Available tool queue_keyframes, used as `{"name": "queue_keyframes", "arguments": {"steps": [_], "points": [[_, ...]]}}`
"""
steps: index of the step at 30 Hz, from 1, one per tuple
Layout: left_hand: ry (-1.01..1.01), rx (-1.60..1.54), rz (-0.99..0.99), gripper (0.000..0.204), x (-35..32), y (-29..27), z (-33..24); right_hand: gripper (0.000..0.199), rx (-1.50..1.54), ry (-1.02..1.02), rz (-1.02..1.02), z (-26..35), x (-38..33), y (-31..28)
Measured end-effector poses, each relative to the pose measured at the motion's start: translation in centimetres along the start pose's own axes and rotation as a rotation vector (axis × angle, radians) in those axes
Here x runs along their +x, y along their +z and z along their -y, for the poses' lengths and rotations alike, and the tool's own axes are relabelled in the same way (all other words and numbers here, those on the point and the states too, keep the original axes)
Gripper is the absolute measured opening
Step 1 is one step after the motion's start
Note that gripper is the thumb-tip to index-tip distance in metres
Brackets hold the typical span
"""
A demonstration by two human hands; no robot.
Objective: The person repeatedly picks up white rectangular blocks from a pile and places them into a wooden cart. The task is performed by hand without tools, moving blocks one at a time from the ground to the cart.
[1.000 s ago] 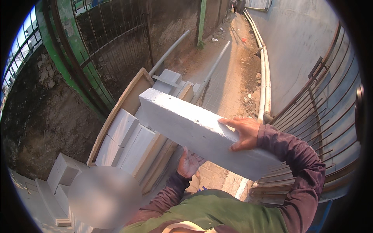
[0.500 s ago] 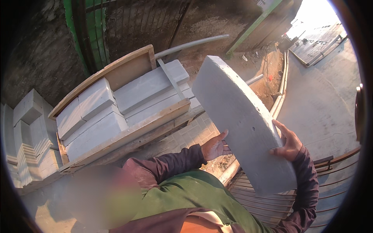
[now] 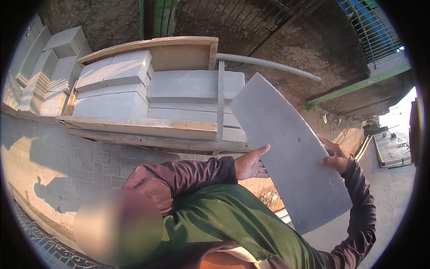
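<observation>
A long pale grey concrete block is held up in front of my body, tilted, with its far end leaning left. My right hand grips its right edge, the thumb lying on the broad face and the other fingers over the edge. At the block's left edge is my left hand, thumb up along the edge and fingertips reaching to the side, partly hidden behind the block. The broad face shows a few small pits.
To the left stands a wooden-sided cart loaded with several similar blocks, a grey pipe handle curving from its right end. More blocks are stacked at the far left. Behind runs a dark wall; paving lies below the cart.
My view has swung right, so the cart looks more level and the paving left shows more. The block has turned its broad face further toward me, still between both hands.
</observation>
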State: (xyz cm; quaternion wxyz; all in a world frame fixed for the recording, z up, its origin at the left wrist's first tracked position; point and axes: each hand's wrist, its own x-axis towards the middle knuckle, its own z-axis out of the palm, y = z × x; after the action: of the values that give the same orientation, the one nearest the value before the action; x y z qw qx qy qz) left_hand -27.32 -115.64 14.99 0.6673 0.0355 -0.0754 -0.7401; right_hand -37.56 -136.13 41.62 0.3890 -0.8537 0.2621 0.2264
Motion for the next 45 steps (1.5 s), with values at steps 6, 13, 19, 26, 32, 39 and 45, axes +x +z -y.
{"name": "queue_keyframes", "arguments": {"steps": [6, 13, 19, 26, 32, 39, 45], "points": [[0.201, -0.103, -0.221, 0.091, 7.6, -0.4, 1.5, 0.098, -0.279, -0.124, 0.342, -4.7, 12.3, -9.4], [0.321, -0.345, -0.327, 0.090, 16.2, -0.5, 5.7, 0.100, -0.213, -0.031, 0.696, -10.1, 21.3, -15.9], [0.385, -0.371, -0.434, 0.098, 19.4, 0.1, 5.9, 0.103, -0.204, -0.066, 0.834, -13.0, 28.7, -17.2], [0.460, -0.514, -0.554, 0.114, 20.9, -1.3, 5.8, 0.095, -0.146, 0.012, 1.000, -17.4, 37.8, -16.2], [0.452, -0.089, -0.562, 0.097, 17.6, -1.2, 5.0, 0.086, 0.024, 0.004, 1.073, -22.0, 42.8, -14.3], [0.921, -0.160, -1.229, 0.064, 10.0, -2.7, 11.4, 0.071, 0.173, -0.055, 1.022, -25.0, 48.7, -7.9], [0.807, -0.370, -1.183, 0.073, 10.7, -11.4, 15.0, 0.065, 0.020, -0.120, 0.932, -24.0, 53.0, 1.1]]}}
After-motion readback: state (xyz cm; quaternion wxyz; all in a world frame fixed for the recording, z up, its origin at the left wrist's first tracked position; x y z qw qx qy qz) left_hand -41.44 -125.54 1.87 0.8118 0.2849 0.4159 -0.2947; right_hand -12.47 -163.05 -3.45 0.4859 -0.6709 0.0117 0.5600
